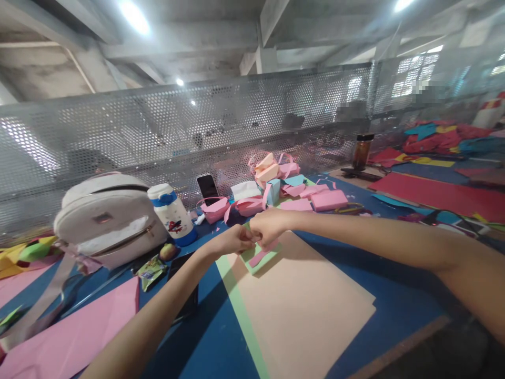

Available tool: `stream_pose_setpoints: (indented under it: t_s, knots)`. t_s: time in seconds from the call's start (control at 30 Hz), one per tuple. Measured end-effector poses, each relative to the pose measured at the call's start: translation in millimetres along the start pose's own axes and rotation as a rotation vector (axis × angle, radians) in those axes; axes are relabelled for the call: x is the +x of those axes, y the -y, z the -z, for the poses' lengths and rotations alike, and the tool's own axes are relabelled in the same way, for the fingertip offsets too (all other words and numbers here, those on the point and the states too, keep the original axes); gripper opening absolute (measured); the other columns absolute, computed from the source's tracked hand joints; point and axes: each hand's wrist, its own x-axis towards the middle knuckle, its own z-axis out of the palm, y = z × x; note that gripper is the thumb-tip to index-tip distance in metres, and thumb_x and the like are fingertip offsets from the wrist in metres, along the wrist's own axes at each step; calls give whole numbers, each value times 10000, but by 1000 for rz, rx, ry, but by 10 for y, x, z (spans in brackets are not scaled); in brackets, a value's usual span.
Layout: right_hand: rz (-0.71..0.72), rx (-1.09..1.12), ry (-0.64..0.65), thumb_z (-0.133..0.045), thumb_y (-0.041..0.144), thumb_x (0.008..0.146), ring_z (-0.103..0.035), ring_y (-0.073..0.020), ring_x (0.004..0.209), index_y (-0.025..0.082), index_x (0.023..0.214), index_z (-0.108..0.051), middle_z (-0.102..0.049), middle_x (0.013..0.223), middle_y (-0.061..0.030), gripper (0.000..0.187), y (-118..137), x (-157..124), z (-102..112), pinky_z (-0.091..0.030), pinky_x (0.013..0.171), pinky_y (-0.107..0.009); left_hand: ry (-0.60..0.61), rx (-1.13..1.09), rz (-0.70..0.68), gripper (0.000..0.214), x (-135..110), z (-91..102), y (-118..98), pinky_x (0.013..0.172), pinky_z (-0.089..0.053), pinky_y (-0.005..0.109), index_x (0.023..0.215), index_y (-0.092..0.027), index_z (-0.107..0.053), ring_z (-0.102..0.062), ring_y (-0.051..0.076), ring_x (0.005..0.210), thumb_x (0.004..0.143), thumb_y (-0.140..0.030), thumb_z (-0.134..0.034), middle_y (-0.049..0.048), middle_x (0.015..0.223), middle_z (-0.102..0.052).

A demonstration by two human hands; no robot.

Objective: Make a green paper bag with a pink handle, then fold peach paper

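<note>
My left hand [235, 240] and my right hand [270, 225] meet over the far end of a stack of peach paper sheets [303, 300]. Their fingers are pinched together, knuckle to knuckle, at the upper edge of a small piece of light green paper [255, 267]. A pink paper strip [261, 255] lies across that piece. My fingers hide the exact spot where they grip. Under the peach stack, a green sheet [240, 305] shows along its left side.
Just beyond my hands lie several pink paper baskets [215, 209] and scraps. A standing phone [208, 188], a white-and-blue bottle [173, 218] and a white backpack [112, 216] are to the left. Red sheets [437, 192] and a brown bottle [362, 151] are at right. A perforated metal partition [236, 121] closes the back.
</note>
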Motion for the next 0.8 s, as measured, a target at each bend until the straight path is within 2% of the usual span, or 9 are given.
stream_pose_setpoints:
  t_s: [0.8]
  knots:
    - [-39, -10, -141, -665, 219, 692, -643, -214, 735, 200, 833, -712, -733, 843, -45, 150, 41, -30, -100, -296, 556, -286, 8, -99, 34, 274, 1, 6, 48, 772, -584, 366, 1166, -142, -620, -670, 191, 902, 981, -344, -620, 71, 1107, -655]
